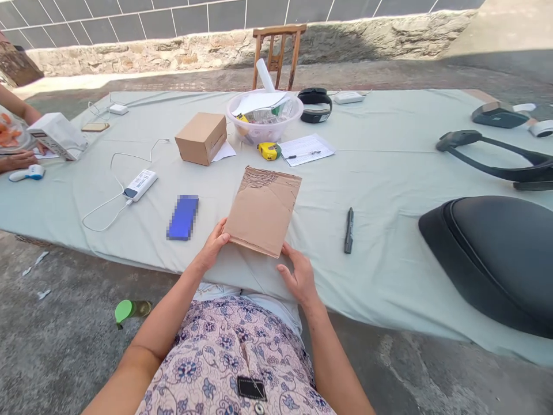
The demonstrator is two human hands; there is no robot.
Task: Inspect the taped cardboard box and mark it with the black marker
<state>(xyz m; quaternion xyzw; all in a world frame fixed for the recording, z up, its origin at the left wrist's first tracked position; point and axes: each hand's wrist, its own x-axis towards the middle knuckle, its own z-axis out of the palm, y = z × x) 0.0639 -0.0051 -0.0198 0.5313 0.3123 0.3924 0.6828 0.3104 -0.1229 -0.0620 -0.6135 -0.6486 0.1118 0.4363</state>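
Observation:
A flat brown cardboard sheet (pixel 262 209) with pen scribbles along its far edge lies tilted over the near edge of the cloth-covered table (pixel 389 173). My left hand (pixel 212 246) grips its near left corner, thumb on top. My right hand (pixel 298 276) holds the near right corner, fingers curled under the edge. A black pen (pixel 348 230) lies on the cloth to the right of the sheet, and a blue flat object (pixel 183 217) lies to the left.
Behind the sheet are a small cardboard box (pixel 201 138), a yellow tape measure (pixel 269 151), a paper with a pen (pixel 306 150) and a clear bowl (pixel 264 115) of items. A white power bank (pixel 140 184) with cables lies at left. Another person's hands (pixel 17 160) are far left. Black padded gear (pixel 496 253) fills the right.

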